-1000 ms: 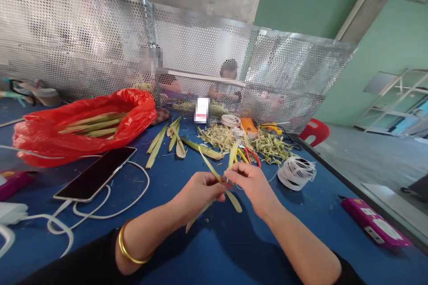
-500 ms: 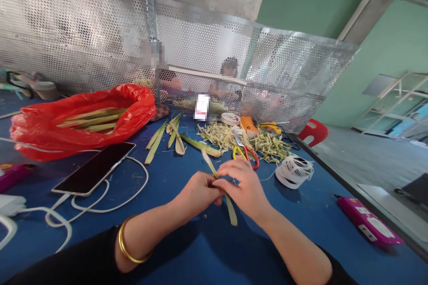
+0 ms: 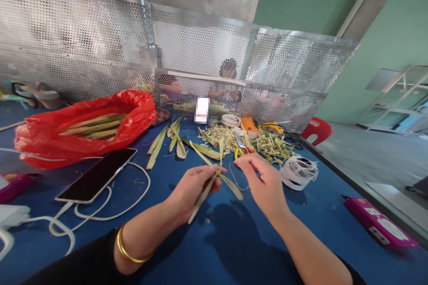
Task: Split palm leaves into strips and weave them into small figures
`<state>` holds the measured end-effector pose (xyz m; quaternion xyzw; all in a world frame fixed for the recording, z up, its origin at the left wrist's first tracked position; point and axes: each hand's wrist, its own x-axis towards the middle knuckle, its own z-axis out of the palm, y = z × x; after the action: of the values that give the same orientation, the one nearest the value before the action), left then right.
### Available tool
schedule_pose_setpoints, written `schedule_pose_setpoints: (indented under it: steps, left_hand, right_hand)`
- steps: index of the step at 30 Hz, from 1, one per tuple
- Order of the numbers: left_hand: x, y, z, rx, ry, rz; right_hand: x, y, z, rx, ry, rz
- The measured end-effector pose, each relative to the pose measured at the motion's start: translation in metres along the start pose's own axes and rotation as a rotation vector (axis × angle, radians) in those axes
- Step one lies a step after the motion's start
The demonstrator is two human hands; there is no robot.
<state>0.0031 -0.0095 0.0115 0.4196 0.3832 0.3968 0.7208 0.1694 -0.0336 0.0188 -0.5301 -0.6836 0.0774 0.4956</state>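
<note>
My left hand [image 3: 192, 189] pinches pale green leaf strips [image 3: 231, 187] where they cross, just above the blue table. The strip ends fan out above and below the fingers. My right hand [image 3: 265, 185] is to the right, apart from the strips, with thumb and fingertips together; whatever they hold, if anything, I cannot make out. A thin white thread [image 3: 238, 185] curves between the two hands. Beyond the right fingers lie scissors [image 3: 239, 141] with red and yellow handles, partly covered by that hand. A roll of white cord [image 3: 298, 173] stands beside the right wrist.
Leaf pieces [image 3: 157, 147] and shredded scraps [image 3: 272, 144] lie toward the back. A red plastic bag [image 3: 36, 136] holding leaves, a phone [image 3: 96, 176] and white cables are at left. A purple pack [image 3: 377, 222] lies at right. Behind a perforated metal screen [image 3: 200, 44] sit other people.
My right hand has left the strips and moved right. The left hand keeps hold; two crossing strips now show, spread apart, where one long strip was seen.
</note>
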Motion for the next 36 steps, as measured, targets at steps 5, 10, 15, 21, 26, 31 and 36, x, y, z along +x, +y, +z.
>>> schedule_pose_setpoints:
  steps: [5, 10, 15, 21, 26, 31, 36]
  left_hand:
    - [0.001, 0.001, -0.005, -0.016, 0.047, 0.001]
    - [0.008, -0.01, -0.004, 0.112, 0.114, 0.143]
    - [0.005, -0.011, -0.001, 0.146, 0.15, 0.124]
    - [-0.005, -0.005, 0.007, 0.24, 0.06, 0.027]
    - [-0.004, -0.004, 0.007, 0.254, 0.054, -0.012]
    - [-0.002, -0.001, 0.003, 0.134, 0.07, 0.02]
    - [-0.001, 0.0, 0.001, 0.051, 0.111, 0.008]
  right_hand:
    - [-0.004, -0.003, 0.009, 0.001, -0.388, 0.177]
    - [-0.007, -0.004, 0.016, 0.097, -0.463, 0.174]
    - [-0.001, 0.004, 0.015, 0.159, -0.327, 0.231]
    - [0.002, 0.008, 0.02, 0.557, -0.252, 0.47]
    - [0.001, 0.01, 0.026, 0.552, -0.105, 0.482]
    - [0.008, 0.011, 0.016, 0.653, -0.122, 0.549]
    - [0.005, 0.007, 0.011, 0.385, -0.304, 0.389]
